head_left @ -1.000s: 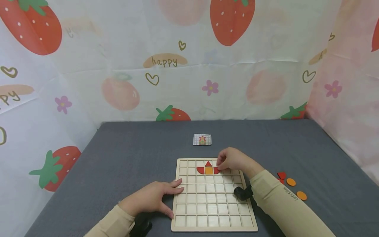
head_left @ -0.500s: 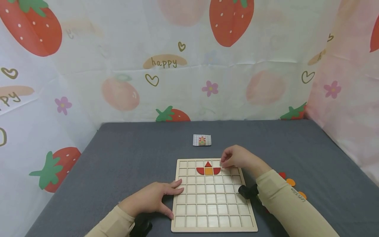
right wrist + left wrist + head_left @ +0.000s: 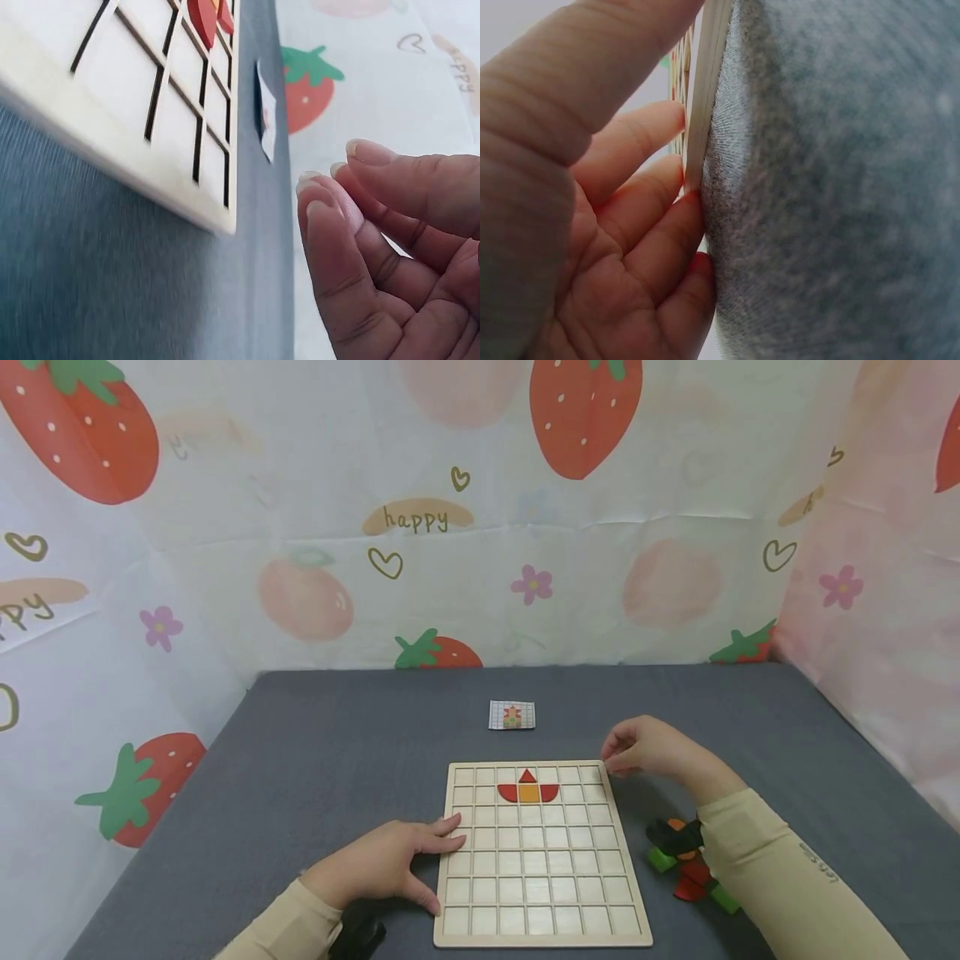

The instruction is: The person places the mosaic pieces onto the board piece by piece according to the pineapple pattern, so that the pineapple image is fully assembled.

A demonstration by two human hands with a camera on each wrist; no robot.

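A wooden grid board (image 3: 534, 887) lies flat on the grey cloth. Near its far edge sit a red triangle (image 3: 527, 776), an orange square (image 3: 528, 793) below it, and a red quarter-circle piece (image 3: 507, 792) on each side of the square. My left hand (image 3: 386, 860) rests at the board's left edge, its fingertips on the rim and its thumb lower down. By the far right corner of the board is my right hand (image 3: 656, 752), raised off the cloth. Its fingers are loosely bent, and the right wrist view shows nothing between thumb and fingertips.
Behind the board lies a small printed card (image 3: 512, 715) with a coloured pattern on a grid. Right of the board are loose green (image 3: 662, 860), red (image 3: 692, 881) and orange pieces, partly covered by the black wrist camera (image 3: 672, 837) and sleeve. A strawberry-print curtain (image 3: 450, 585) surrounds the table.
My right hand has left the red quarter-circle piece beside the orange square and moved right, past the board's corner. Loose green and red pieces have come into sight. My left hand stays put.
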